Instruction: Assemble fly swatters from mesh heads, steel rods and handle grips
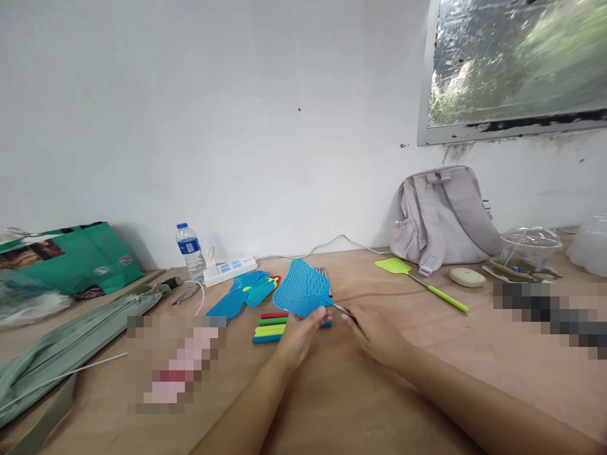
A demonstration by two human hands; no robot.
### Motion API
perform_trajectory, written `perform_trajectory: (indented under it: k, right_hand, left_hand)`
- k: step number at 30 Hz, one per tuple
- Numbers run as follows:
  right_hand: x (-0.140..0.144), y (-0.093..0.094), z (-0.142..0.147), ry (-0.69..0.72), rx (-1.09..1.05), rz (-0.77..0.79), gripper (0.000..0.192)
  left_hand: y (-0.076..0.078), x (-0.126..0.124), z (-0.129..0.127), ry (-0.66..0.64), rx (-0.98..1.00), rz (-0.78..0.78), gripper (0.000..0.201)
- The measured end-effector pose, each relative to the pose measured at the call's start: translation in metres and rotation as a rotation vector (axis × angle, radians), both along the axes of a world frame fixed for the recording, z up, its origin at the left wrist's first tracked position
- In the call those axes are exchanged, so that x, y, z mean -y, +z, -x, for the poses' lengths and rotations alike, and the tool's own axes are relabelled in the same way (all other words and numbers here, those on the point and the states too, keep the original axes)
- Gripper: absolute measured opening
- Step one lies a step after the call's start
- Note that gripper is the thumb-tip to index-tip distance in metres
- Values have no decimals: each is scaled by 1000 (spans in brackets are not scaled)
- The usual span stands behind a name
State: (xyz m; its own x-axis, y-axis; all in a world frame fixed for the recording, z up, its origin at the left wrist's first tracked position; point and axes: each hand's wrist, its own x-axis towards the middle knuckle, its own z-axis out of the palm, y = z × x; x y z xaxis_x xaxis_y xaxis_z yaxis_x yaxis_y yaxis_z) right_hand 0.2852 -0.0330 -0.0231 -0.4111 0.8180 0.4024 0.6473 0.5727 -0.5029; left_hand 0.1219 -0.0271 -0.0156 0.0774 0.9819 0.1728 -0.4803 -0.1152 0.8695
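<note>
Lower centre: the left hand pinches a blue, perforated swatter head, partly covering coloured handles; the right hand grips the swatter's metal rod, one end hidden.

Blue perforated swatter head, lime-green flyswatter

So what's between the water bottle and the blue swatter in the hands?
In the head view, a white power strip, then a pile of mostly blue swatter heads.
</note>
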Motion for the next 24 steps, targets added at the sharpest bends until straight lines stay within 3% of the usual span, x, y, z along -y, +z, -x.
perform_trajectory:
  k: [2, 6, 24]
  right_hand:
    - [2, -1, 4, 19, -12, 7, 27]
    - [6, -1, 9, 54, -39, 10, 23]
    - [-10, 2, 11, -27, 142, -72, 36]
  left_hand:
    - [-6, 2, -9, -10, -69, -18, 27]
    - [-12, 1, -20, 100, -107, -51, 23]
    - [-9, -4, -21, 243, -20, -71, 25]
